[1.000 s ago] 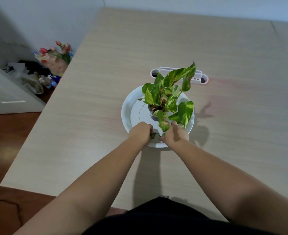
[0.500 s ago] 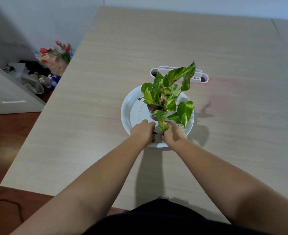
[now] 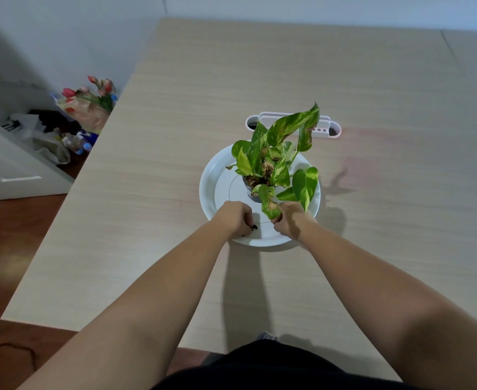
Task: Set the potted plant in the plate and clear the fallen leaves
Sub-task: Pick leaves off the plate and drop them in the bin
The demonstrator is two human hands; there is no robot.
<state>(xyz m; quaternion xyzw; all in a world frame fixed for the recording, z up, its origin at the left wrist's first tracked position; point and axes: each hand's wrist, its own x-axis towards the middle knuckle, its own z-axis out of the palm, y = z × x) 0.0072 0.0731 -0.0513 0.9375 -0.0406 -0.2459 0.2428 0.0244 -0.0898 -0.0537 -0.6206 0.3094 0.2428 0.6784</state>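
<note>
Two hands work the plate [image 3: 212, 187]: left hand [image 3: 236, 218] grip pinches dark crumbly debris [image 3: 253, 227]; right hand [image 3: 288, 220] grip pinches a limp browned leaf [image 3: 269, 205], likely fragile.

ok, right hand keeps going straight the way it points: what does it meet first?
Probably the drooping brown-tipped green leaf, which lies just ahead of the right hand. Behind that is the small grey pot standing in the round white plate. From this one view, depth is uncertain.
</note>
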